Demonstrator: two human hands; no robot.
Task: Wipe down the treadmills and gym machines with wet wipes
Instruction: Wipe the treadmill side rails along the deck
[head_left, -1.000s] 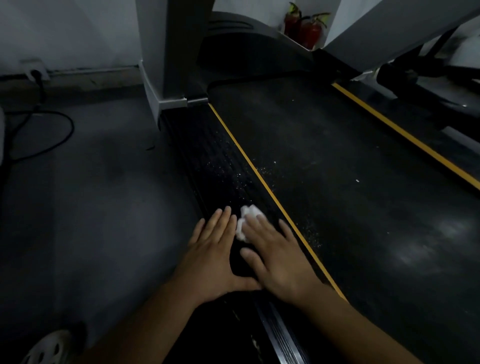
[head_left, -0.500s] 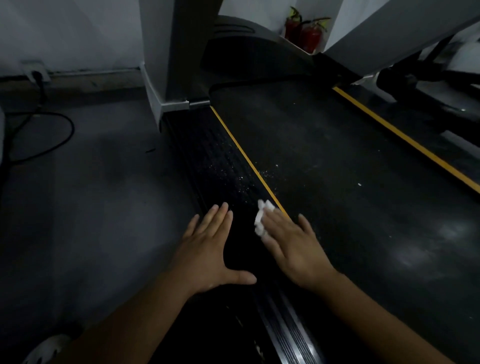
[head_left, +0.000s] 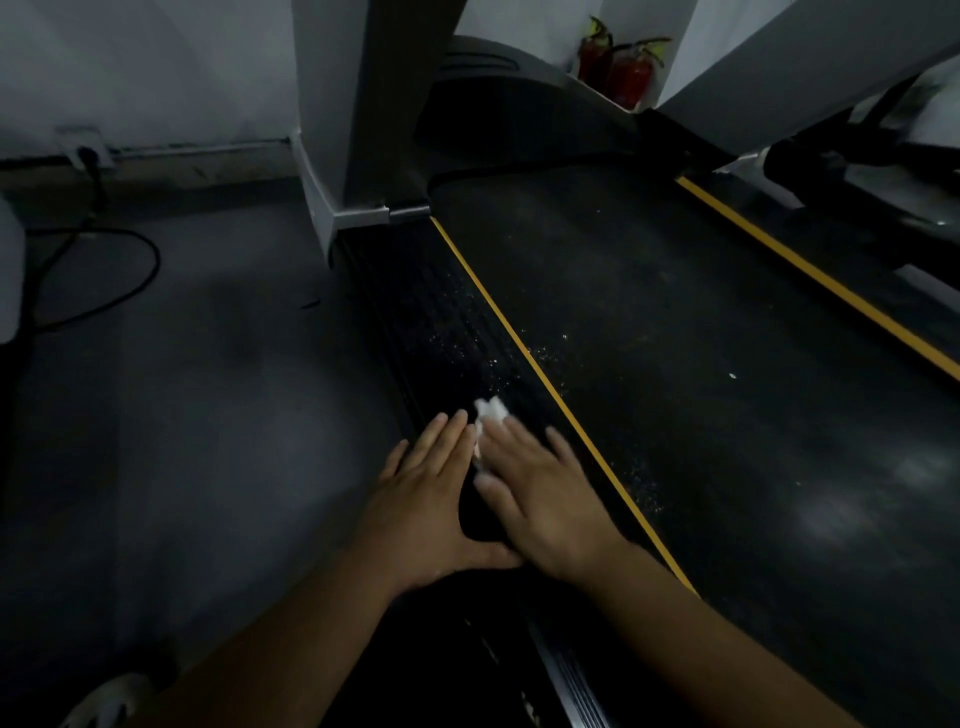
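Head view, looking down on the left edge of a treadmill.

Left hand (head_left: 423, 499): laid palm down on the black ribbed side rail (head_left: 431, 322), fingers straight and close together, thumb stretched sideways to the heel of the right hand; holding nothing.

Right hand (head_left: 545, 499): palm down just beside the left, fingers straight and slightly fanned, a little blurred, pressing flat on a white wet wipe (head_left: 488, 415). Wipe bunched on the side rail under the right fingers, showing past the index fingertip and along the gap between the two hands, just beside the left fingertips.

Ahead of the fingertips: scattered white specks (head_left: 467, 348) on the rail, then the foot of the grey upright post (head_left: 358, 104).

To the outer side of the right fingers: a yellow stripe (head_left: 519, 338) bordering the rail, then the dark running belt (head_left: 675, 364), with more specks near the stripe.

To the outer side of the left fingers: grey floor (head_left: 182, 415), with a looped black cable (head_left: 104, 291) well apart, leading up to a wall socket (head_left: 85, 148).

Far beyond the fingertips, past the belt: two red fire extinguishers (head_left: 621, 67) against the wall.
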